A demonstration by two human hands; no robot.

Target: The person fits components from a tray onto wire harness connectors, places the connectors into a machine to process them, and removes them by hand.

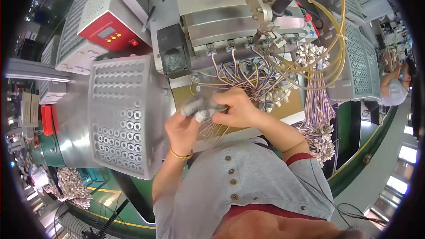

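Wire harnesses [242, 78] lie toward the surface's [293, 106] far edge, nearer right hand [239, 108] than left hand [182, 130]; both half-curled, hold too blurred to tell.

Wires [239, 77] mixed purple, yellow and white; hanging bundle [317, 102] streaked lengthwise purple and white, its connectors [312, 55] off-white; finger covers [193, 106] pale grey. Tray [155, 119] light grey, patterned in rows of round shapes, silvery rings [137, 114] in its lower part; control box [104, 22] white with red front and yellow buttons [113, 38]. Shirt [265, 172] grey, dark red trim [300, 157]; bracelet [180, 156] gold; looped tubes [343, 17] amber-yellow; floor [110, 181] green, yellow-lined.
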